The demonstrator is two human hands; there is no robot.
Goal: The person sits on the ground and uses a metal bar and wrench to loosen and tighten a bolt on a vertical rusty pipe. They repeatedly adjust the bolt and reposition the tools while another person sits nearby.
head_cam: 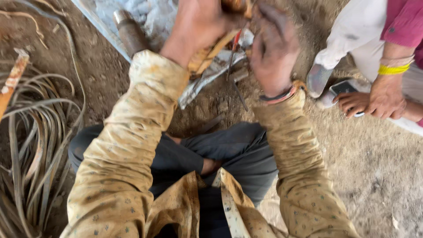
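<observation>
- Nearest the camera hang the two open front edges of a mustard-yellow patterned shirt (194,207), over crossed legs in dark grey trousers (229,154).
- Both sleeves reach straight forward, away from the body, toward the top edge of the view.
- Left hand (198,26), back toward the camera, is closed around a yellowish-brown strip-like piece (211,50); its top end is cut off by the frame.
- Right hand (273,48), dusty and blurred, has its fingers bent down beside the left; whether it pinches anything cannot be told. A dark and orange band (280,94) circles its wrist.
- Between the hands, a thin metal tool with a red part (233,48) runs nearly upright in the frame, tip pointing down toward the person.
- Crumpled grey-white plastic sheet (207,81) lies on the dirt beneath the hands; a rusty metal cylinder (130,31) lies at its left.
- Flat greyish strips (31,145) are heaped far left.
- Another person's hand (383,99), with a yellow bangle (393,69), rests on a phone (346,90) at right.
</observation>
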